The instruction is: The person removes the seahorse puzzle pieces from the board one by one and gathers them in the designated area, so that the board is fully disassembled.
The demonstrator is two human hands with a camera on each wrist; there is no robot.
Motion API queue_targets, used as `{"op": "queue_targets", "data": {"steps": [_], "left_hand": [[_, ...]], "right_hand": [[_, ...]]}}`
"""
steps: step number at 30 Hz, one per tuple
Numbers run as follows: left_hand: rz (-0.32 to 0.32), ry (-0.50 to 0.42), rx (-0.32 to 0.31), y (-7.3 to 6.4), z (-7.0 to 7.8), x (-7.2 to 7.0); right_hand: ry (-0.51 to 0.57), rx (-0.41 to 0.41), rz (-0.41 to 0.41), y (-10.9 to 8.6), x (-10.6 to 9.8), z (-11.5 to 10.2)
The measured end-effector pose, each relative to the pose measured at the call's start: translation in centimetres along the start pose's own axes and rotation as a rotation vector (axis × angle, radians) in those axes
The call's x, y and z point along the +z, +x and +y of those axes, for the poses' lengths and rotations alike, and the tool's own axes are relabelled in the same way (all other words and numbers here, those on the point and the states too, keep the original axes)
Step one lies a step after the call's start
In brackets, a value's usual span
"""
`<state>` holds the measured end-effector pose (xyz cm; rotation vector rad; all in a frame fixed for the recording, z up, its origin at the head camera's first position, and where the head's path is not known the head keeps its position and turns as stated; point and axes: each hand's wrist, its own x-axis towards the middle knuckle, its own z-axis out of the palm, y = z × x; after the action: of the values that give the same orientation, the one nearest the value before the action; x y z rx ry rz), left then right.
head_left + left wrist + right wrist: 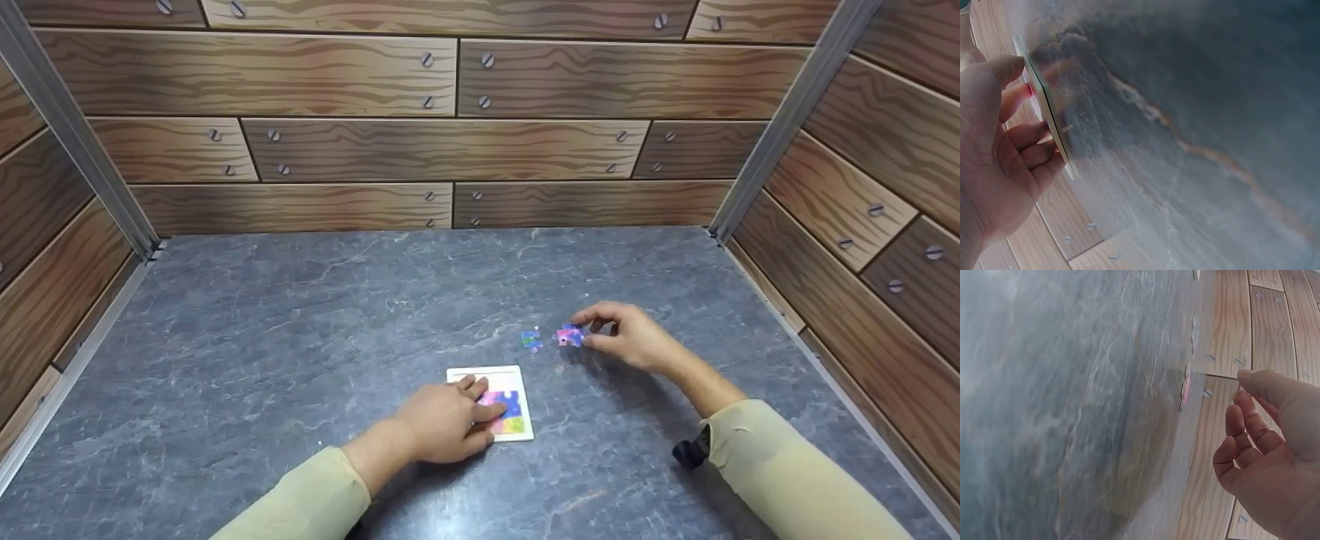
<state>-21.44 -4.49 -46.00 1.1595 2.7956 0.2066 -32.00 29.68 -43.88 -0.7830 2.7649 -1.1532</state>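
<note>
My left hand (pixel 450 420) rests on a white-framed puzzle board (pixel 526 420), fingers over its face and thumb at its near edge. Several pink, blue and yellow-green pieces are fitted in the lower part; fingers cover some of this. Seen from the left wrist, the board (pixel 1053 121) is almost edge-on under the fingertips. Up and to the right, my right hand (pixel 634 337) pinches a thin jigsaw piece (pixel 1245 359) between thumb and index finger, edge-on in the right wrist view. Close by its fingertips lies a pink jigsaw piece (pixel 1186 388) on the table.
A blue-green jigsaw piece (pixel 531 340) lies on the grey marbled tabletop (pixel 300 322), left of the pink one. Wood-patterned walls (pixel 345 150) enclose the back and both sides, with metal posts (pixel 795 112) at the corners.
</note>
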Motion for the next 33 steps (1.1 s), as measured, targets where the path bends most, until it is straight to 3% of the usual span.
{"op": "queue_targets", "data": {"steps": [9,33], "left_hand": [[-0.02,-0.011,-0.015,0.0,0.0,-0.1],[0.007,0.003,-0.015,0.0,0.1,0.1]], "right_hand": [[-0.028,0.021,0.005,0.0,-0.8,1.2],[0.004,0.071,0.015,-0.7,-1.6,4.6]]}}
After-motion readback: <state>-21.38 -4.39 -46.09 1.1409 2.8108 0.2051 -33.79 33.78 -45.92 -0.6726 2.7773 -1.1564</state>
